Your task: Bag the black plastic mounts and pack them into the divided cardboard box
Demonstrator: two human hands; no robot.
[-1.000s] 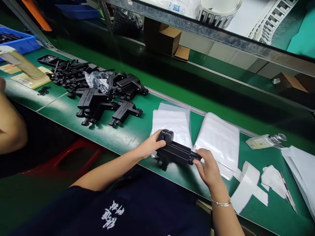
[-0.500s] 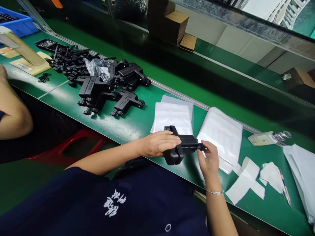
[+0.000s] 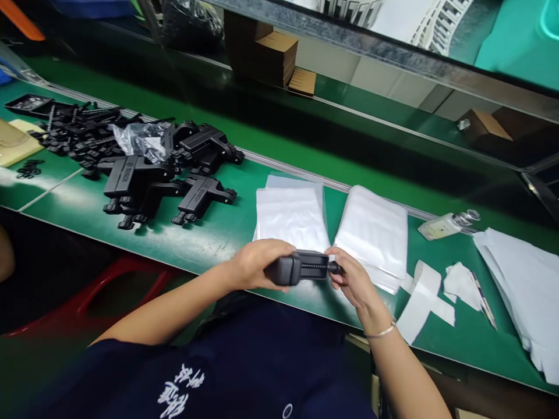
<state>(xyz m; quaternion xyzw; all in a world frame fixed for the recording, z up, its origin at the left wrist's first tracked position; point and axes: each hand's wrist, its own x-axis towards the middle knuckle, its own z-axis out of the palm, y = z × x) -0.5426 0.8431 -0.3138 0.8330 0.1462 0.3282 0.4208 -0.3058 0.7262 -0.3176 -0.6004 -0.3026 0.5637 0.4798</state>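
Observation:
I hold a black plastic clamp part (image 3: 301, 268) over the near edge of the green bench (image 3: 227, 233). My left hand (image 3: 255, 263) is wrapped round its thick left end. My right hand (image 3: 351, 280) pinches the small knob at its right end. Right behind the part lie two stacks of clear plastic bags (image 3: 292, 216), (image 3: 373, 233).
A heap of black clamp parts (image 3: 144, 174) and small black pieces (image 3: 74, 131) lies at the left with a crumpled clear bag (image 3: 142, 139). White paper strips (image 3: 425, 299), a small bottle (image 3: 445, 224) and white sheets (image 3: 519, 279) lie at the right. Cardboard boxes (image 3: 268, 55) stand beyond. A red stool (image 3: 100, 294) is below.
I have turned the black part over in my hands and lifted it slightly; my left hand shifted from its far side to a grip round its left end. The view swung right.

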